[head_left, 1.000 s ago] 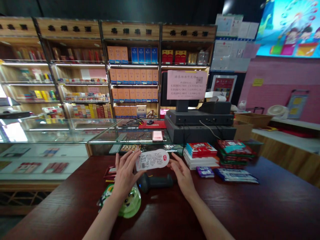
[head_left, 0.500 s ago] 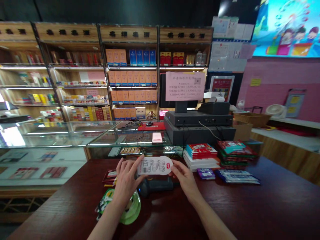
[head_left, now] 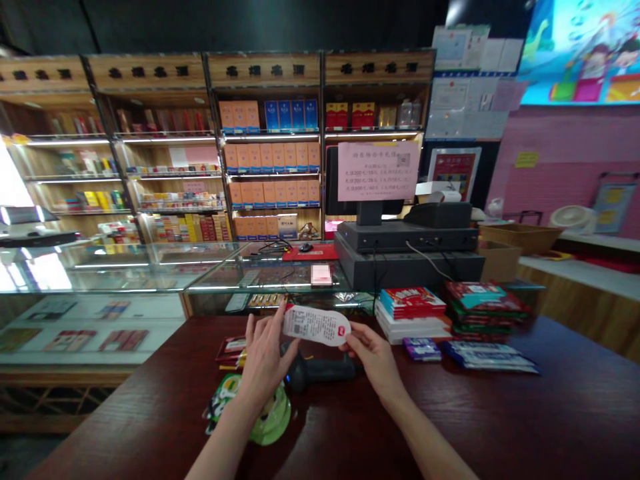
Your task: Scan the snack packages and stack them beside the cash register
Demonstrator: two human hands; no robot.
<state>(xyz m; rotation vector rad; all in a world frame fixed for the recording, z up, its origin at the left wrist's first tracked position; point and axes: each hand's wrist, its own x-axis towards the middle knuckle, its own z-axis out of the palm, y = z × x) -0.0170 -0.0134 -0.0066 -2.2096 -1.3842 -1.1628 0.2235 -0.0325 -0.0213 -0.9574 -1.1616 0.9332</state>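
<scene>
A white printed package (head_left: 317,325) with one rounded end is held slightly tilted above the table. Small text, a barcode and a red logo show on its near face. My right hand (head_left: 374,360) pinches the rounded end between thumb and fingers. At the other end my left hand (head_left: 265,353) has its thumb and index finger around the edge, its other fingers loosely spread. Below the package lies a dark handheld barcode scanner (head_left: 323,371). Partly hidden by my left forearm is a green round package (head_left: 274,419) with a panda-like print.
Red packets (head_left: 233,350) lie left of the scanner. To the right sit stacked boxes (head_left: 411,313), a purple packet (head_left: 423,349), blue-and-white packets (head_left: 490,357) and a pile of red-green bags (head_left: 483,307). A cash register (head_left: 405,257) stands behind on the glass counter (head_left: 260,277).
The package has tilted, its right end now lower than its left. Both hands stay at its ends, and the whole view has shifted a little.
</scene>
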